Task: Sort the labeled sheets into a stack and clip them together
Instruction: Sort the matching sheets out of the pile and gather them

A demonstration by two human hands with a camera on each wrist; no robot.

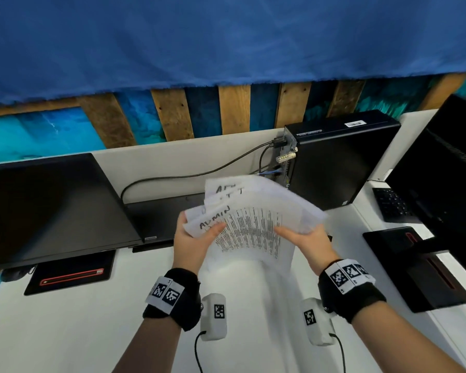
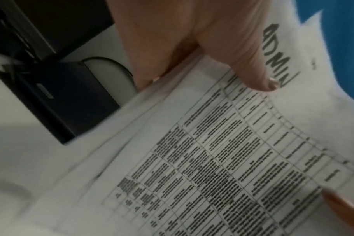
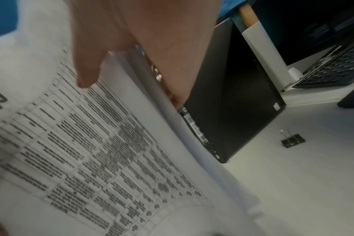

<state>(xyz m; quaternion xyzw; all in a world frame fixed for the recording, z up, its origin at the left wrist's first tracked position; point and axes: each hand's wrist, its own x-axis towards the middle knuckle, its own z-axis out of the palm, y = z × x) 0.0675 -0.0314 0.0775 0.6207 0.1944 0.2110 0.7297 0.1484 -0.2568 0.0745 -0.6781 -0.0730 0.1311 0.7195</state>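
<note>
- Head view: sheets (image 1: 250, 224) held up off the white worktop (image 1: 78, 332) between both hands, fanned so the handwritten labels at the top corners peek out one behind another; probably fanned on purpose, to read the labels and settle the order.
- Left hand (image 1: 191, 246) pinching the near-left corner, thumb on top beside the "ADMIN" label, fingers curled underneath; right hand (image 1: 307, 243) gripping the right edge the same way, thumb over, fingers under.
- Held at opposite edges most likely to keep the loose pile from sagging or sliding apart while being squared.
- Left wrist view: left thumb (image 2: 259, 75) pressed on the top sheet's printed table, just below "ADMIN"; several sheet edges stepped beneath it, so not yet aligned.
- Right wrist view only: black binder clip (image 3: 293, 140) lying on the worktop near the black computer case (image 3: 232, 95), well apart from the sheets; hidden in the head view behind paper and hand.
- Head view alone: monitor (image 1: 51, 208) at left, keyboard (image 1: 393, 204) at right.
- Clipping not yet begun, by the look of it.
</note>
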